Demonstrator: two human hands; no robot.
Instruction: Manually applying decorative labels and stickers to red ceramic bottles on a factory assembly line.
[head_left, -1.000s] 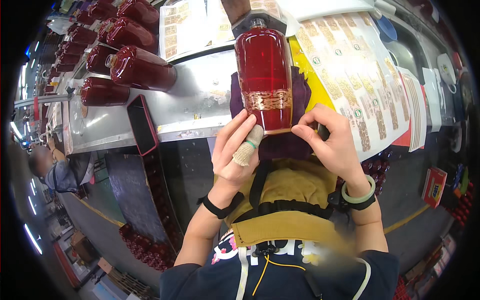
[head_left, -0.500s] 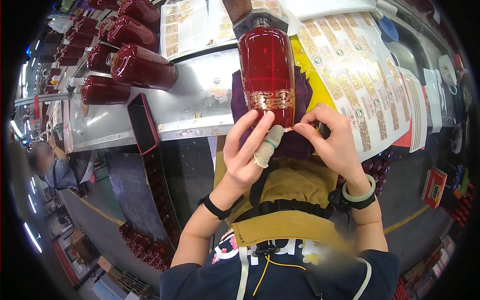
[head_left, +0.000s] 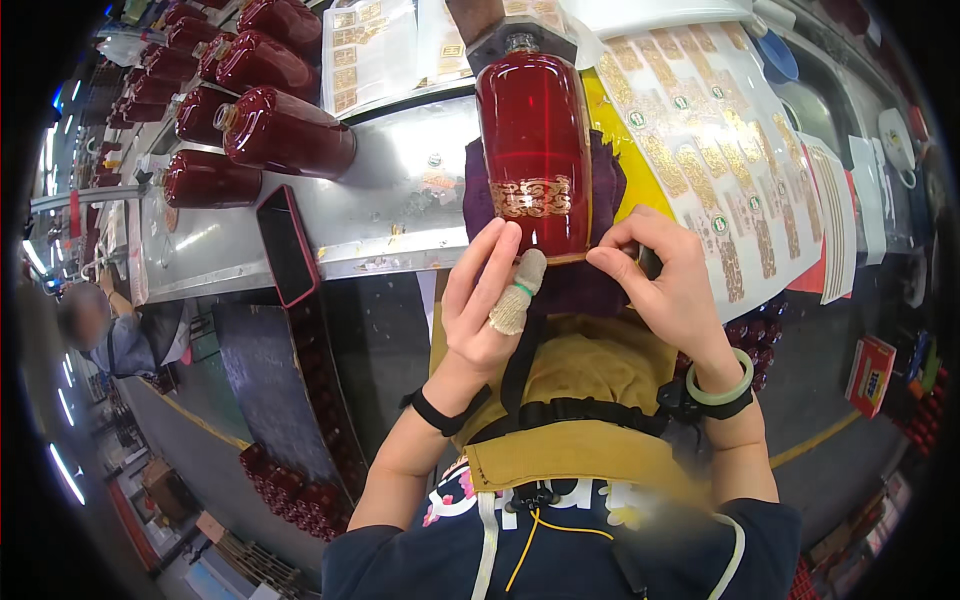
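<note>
A dark red glass bottle point(head_left: 533, 120) lies on a purple cloth point(head_left: 607, 178), its base toward me. A gold patterned band point(head_left: 530, 197) sits on its lower wall, and a thin gold strip point(head_left: 567, 260) runs along the base edge. My left hand point(head_left: 487, 295) rests its outstretched fingertips on the bottle's lower left side; one digit wears a cloth finger cover with a green band. Beside the base's right corner, my right hand point(head_left: 660, 270) pinches thumb and forefinger together, apparently on the strip's end; the fingertips hide it.
Several red bottles point(head_left: 290, 135) lie at the left of the metal table point(head_left: 400, 190). Near its front edge is a phone point(head_left: 287, 247). Sheets of gold decals point(head_left: 720, 150) lie at the right, over a yellow sheet point(head_left: 628, 130). A metal block point(head_left: 525, 38) stands at the bottle's neck.
The bottle has rolled slightly, its gold band shifting left. My left hand has slid left along with it. My right hand stays almost in place, still pinching.
</note>
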